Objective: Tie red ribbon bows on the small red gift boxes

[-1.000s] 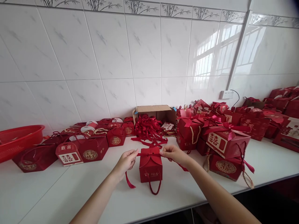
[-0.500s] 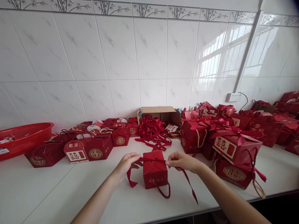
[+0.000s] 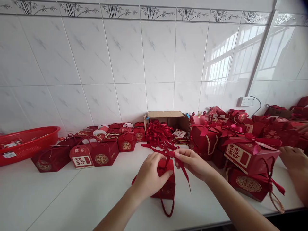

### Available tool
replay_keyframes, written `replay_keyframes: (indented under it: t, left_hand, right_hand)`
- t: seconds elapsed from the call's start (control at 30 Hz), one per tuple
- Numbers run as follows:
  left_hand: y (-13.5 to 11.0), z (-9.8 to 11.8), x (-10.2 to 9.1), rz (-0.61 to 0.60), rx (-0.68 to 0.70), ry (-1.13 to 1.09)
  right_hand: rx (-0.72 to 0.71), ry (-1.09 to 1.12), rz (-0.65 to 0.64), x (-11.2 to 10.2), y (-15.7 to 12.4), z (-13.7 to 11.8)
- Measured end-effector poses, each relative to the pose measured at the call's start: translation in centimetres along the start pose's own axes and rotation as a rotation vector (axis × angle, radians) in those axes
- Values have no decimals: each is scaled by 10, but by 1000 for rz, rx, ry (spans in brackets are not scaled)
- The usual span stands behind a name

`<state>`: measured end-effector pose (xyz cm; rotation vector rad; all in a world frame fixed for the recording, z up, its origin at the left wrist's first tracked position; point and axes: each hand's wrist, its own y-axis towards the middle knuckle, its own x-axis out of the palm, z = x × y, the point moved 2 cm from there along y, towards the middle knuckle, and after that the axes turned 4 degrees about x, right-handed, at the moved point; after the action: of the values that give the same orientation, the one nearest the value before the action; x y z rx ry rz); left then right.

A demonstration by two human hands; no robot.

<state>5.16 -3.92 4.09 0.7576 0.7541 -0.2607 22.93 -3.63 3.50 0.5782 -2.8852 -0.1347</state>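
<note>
A small red gift box (image 3: 170, 190) stands on the white tabletop (image 3: 96, 199), its twisted rope handle (image 3: 167, 214) hanging down the near side. A dark red satin ribbon (image 3: 184, 173) runs over the top of the box. My right hand (image 3: 191, 162) pinches the ribbon between thumb and fingers just above the box. My left hand (image 3: 152, 175) curls over the box's left side and top, closed about the ribbon; its fingertips are partly hidden. One ribbon end hangs below my right hand.
Behind the box, loose ribbons (image 3: 158, 131) spill from an open cardboard carton (image 3: 166, 114). Red gift boxes (image 3: 106, 154) stand to the left beside a red plastic basin (image 3: 48, 134). More ribboned boxes (image 3: 252, 157) are stacked right, where another person's hand (image 3: 292, 162) reaches in.
My left hand has moved right, over the box, and both hands are now close together with the ribbon raised between them. Another person's hand has appeared at the right.
</note>
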Motion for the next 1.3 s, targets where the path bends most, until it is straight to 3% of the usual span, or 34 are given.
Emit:
replay_keyframes:
  t: [0.2,0.33,0.43,0.53,0.67,0.8,0.93,1.1,1.3]
  left_hand:
    - [14,-5,3,278,30,111]
    - [11,-13,-1,304,9,77]
    - [8,-11,-4,295,-3,51]
    - [5,-10,-15,193,-56,-12]
    - [1,-25,-35,-99,-261,-220]
    - [-1,-55,-31,-36,-437,-369]
    - [-2,-74,-9,-158,-507,-500]
    - [-10,-75,-7,-306,-563,-636]
    - [-20,-73,-15,-296,-641,-652]
  right_hand:
    - [-54,-145,104,-3,-6,0]
    - [-81,-431,194,-3,-5,19]
    - [-145,-593,189,9,0,30]
    - [-207,-615,225,21,5,33]
    - [-295,-577,384,25,7,38]
    - [-258,-401,327,28,8,49]
    - [-201,-278,271,35,8,54]
    - [-204,-306,311,37,10,55]
    - [-178,-324,363,37,13,54]
